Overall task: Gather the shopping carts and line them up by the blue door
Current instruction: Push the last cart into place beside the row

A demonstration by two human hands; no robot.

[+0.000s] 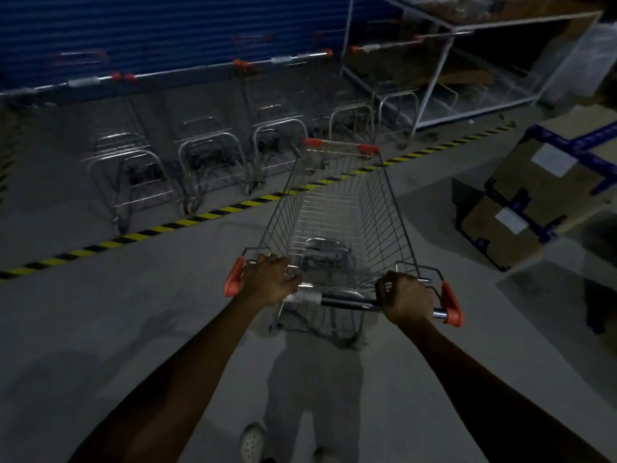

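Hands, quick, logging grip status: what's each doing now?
Left hand: closed on the cart handle.
Right hand: closed on the same cart handle.

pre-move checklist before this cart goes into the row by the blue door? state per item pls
1. Left hand grips the handle: ok.
2. Right hand grips the handle: ok.
3. Cart basket carries no goods: ok.
4. Cart nose points toward the parked carts at the blue door: ok.
5. Free slot in the row straight ahead: cannot tell, dim and blurred.
6. Cart stands apart from the strapped box on the right: ok.
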